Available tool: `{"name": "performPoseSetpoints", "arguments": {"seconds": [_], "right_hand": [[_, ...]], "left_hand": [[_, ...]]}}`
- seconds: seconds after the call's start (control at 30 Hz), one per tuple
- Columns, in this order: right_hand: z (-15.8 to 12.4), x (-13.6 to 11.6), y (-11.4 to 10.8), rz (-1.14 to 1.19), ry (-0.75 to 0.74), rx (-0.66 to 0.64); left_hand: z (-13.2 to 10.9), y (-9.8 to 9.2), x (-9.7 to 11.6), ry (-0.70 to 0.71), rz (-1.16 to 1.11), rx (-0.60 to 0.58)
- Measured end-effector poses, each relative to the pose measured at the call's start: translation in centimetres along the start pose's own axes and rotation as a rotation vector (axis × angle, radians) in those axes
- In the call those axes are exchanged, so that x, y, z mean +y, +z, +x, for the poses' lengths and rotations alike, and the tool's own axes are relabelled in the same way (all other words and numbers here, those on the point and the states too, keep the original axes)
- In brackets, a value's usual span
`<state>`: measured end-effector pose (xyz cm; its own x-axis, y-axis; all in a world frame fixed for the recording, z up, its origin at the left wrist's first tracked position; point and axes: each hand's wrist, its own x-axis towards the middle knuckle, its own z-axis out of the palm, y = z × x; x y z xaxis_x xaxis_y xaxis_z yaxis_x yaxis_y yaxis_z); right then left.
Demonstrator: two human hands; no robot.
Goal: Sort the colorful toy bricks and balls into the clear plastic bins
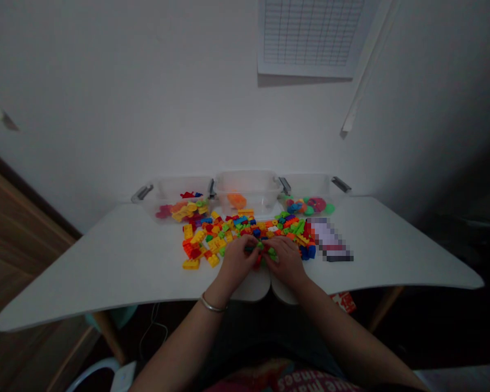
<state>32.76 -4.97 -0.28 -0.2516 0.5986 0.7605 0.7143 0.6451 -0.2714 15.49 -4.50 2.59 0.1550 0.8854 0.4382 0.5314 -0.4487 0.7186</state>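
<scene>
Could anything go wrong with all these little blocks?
Maybe! The left hand and right hand are right among the loose plastic bricks, so a bump might scatter them. The yellow brick nearest the front of the white table could get pushed off. The metal bangle might catch on bricks.

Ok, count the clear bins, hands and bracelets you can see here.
Clear bins: 3
Hands (left hand, right hand): 2
Bracelet: 1
Total: 6
</scene>
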Motion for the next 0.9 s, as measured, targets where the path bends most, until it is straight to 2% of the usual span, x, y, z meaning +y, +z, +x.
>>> {"name": "performPoseSetpoints", "arguments": {"seconds": [0.13,0.23,0.3,0.37,0.47,0.53,0.63,0.77,0.9], "right_hand": [[0.0,0.1,0.0,-0.02,0.04,-0.041],[0.0,0.1,-0.3,-0.008,0.031,-0.032],[0.0,0.1,-0.6,0.009,0.025,-0.036],[0.1,0.0,-0.7,0.027,0.015,-0.047],[0.1,-0.1,-0.9,0.033,0.002,-0.059],[0.1,-0.1,-0.9,0.023,-0.003,-0.061],[0.1,0.0,-0.9,0.017,0.001,-0.068],[-0.1,0.2,-0.8,0.015,0.014,-0.072],[-0.1,0.2,-0.8,0.021,-0.005,-0.069]], "left_hand": [[1.8,-2.2,-1.5,-0.075,-0.175,0.159],[4.2,-5.0,-3.1,-0.188,-0.3,0.332],[6.0,-7.1,-4.1,-0.217,-0.303,0.45],[7.7,-9.2,-4.8,-0.186,-0.188,0.555],[9.5,-11.7,-5.3,-0.118,0.177,0.637],[10.2,-12.8,-5.4,-0.127,0.458,0.611],[10.6,-13.5,-5.4,-0.159,0.739,0.459],[10.8,-13.2,-5.5,-0.212,0.843,0.325],[10.7,-12.6,-6.2,-0.154,0.913,0.259]]}}
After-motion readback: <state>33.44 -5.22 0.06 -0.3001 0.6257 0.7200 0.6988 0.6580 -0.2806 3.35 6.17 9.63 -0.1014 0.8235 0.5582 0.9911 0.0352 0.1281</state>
